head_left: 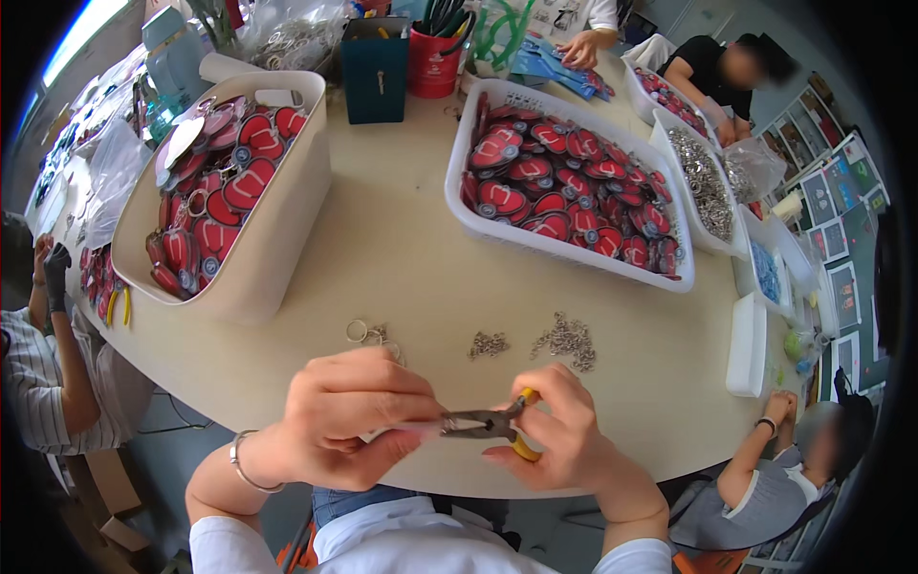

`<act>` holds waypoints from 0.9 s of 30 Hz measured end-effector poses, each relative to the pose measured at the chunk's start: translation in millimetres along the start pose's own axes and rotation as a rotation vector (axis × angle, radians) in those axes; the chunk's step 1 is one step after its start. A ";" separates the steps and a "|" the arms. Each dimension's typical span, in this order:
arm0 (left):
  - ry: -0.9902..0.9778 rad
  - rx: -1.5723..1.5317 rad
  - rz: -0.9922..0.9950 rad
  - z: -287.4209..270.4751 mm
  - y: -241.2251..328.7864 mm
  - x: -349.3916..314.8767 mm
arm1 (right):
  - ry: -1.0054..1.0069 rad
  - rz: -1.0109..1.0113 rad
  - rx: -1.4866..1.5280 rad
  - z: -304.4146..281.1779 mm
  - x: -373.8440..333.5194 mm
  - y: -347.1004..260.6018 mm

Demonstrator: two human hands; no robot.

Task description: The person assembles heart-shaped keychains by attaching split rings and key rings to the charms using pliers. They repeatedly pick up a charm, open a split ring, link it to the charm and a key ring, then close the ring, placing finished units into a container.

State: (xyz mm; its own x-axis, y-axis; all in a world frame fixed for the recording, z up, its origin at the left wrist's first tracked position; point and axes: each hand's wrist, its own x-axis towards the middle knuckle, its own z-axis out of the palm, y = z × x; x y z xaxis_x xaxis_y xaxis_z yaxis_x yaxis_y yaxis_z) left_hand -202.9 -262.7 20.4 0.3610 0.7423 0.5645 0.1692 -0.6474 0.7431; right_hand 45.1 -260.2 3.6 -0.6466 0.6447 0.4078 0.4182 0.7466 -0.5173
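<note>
My right hand (555, 430) is wrapped round the yellow handles of a pair of pliers (483, 421). The jaws point left and meet a thin, clear-edged pinkish charm (421, 426) pinched in my left hand (359, 416). Most of that charm is hidden by my fingers, and whatever lies between the jaw tips is too small to make out. Just beyond my left hand lie a few metal key rings (358, 331). Past the pliers are a small pile of metal links (489, 345) and a larger pile of small metal fittings (564, 341).
A cream bin (301, 191) of red keychain charms stands at the left, a white basket (574, 258) of similar charms at the right. Behind are a dark green box (375, 81) and red tool cup (432, 67). White trays (746, 344) line the right edge. Several people sit around the table.
</note>
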 end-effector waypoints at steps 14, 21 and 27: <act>0.123 1.481 -0.423 -172.2 -57.3 47.6 | 0.207 0.515 -0.409 -31.5 79.5 151.3; 0.400 1.227 -0.021 -104.3 -25.6 50.6 | 0.330 0.506 -0.405 -29.3 61.5 165.4; 0.208 0.829 0.093 -37.9 -25.0 43.8 | 0.603 0.469 -0.357 -38.7 58.1 155.6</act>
State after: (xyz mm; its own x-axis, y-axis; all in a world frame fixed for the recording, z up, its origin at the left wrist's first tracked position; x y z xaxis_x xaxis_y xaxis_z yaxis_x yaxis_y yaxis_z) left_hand -226.0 -207.5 40.2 0.2447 0.6437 0.7251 0.7918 -0.5643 0.2338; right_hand 97.3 -100.2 -24.1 0.0540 0.8023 0.5945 0.8004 0.3211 -0.5061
